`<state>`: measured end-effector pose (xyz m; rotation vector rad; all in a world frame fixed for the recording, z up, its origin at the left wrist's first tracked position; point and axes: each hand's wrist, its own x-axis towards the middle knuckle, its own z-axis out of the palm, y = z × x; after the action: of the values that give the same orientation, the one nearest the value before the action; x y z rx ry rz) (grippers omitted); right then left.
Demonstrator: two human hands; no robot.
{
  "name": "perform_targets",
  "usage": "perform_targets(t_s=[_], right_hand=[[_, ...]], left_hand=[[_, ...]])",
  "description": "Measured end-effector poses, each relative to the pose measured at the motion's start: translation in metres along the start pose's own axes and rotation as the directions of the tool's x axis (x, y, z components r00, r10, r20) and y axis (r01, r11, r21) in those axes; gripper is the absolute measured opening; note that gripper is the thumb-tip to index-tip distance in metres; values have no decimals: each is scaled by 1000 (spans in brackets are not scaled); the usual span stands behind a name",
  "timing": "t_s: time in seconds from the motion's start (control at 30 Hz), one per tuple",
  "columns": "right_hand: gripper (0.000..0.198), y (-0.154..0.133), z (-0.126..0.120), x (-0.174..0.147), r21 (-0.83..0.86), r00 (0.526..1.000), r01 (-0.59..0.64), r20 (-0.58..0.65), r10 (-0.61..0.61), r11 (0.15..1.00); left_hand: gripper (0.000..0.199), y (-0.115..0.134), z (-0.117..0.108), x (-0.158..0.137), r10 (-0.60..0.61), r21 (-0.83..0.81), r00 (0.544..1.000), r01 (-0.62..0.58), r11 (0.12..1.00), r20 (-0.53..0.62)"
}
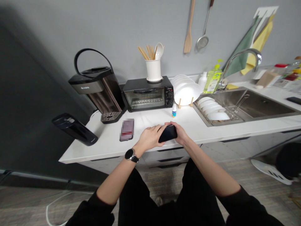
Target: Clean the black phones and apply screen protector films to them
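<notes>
Both hands hold a dark smartphone (167, 133) sideways above the front edge of the white counter (143, 150). My left hand (150, 137), with a round watch (129, 153) on the wrist, grips its left end. Around the right end my right hand (181, 133) is closed. Just behind the phone stands a small white bottle (174, 111) with a blue and yellow label. To the left, a second phone (127, 129) with a blurred-out screen lies flat on the counter.
A black bottle (75, 129) and a water dispenser (96, 91) stand at left. Behind the hands sits a toaster oven (148, 97) bearing a white utensil holder (153, 69). Plates (185, 92) in a rack and a sink (263, 105) with bowls (211, 110) lie to the right.
</notes>
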<state>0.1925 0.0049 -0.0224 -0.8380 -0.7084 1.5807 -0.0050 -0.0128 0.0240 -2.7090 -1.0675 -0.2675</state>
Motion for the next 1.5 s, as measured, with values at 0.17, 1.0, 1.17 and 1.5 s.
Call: perform_targets(t_s=[0.17, 1.0, 1.17, 1.5], right_hand=[[27, -7, -5, -8, 87, 974, -218, 79, 212, 972], [24, 23, 19, -28, 273, 990, 131, -92, -110, 953], [61, -14, 29, -35, 191, 954, 276, 66, -293, 942], [53, 5, 18, -20, 178, 964, 231, 92, -250, 957]], left_hand=[[98, 4, -4, -5, 23, -12, 1000, -23, 1000, 19], [113, 32, -14, 4, -306, -676, 934, 106, 729, -184], [104, 21, -22, 11, -346, -587, 937, 252, 769, -52], [99, 15, 12, 12, -422, -714, 906, 309, 628, 21]])
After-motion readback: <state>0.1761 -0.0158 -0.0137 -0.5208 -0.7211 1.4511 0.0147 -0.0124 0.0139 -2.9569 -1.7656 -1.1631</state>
